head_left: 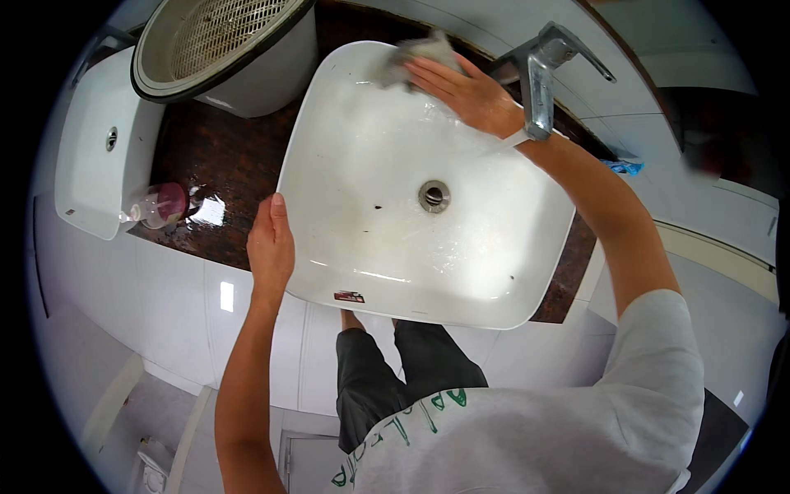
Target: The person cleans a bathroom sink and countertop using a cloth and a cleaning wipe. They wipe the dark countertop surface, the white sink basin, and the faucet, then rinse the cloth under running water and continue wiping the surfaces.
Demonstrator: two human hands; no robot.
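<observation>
A white rectangular washbasin (354,165) with rounded corners sits on the counter in front of me. My right hand (465,89) presses a wet grey cloth (428,53) against its far inner wall, fingers laid over the cloth. Just beside that wrist stands a chrome faucet (539,90), and a pale stream from its spout meets the wrist. My left hand (271,247) grips the basin's left rim, thumb on top; its other fingers are partly hidden. In the bottom of the basin is a metal drain (434,196), with a few dark specks scattered around it.
A large grey bin with a beige perforated basket (230,33) stands at the far left on the dark brown stone counter (206,148). Near it are a second white washbasin (99,148) and a clear bottle with pink contents (169,204). Something blue (624,167) lies right of the faucet.
</observation>
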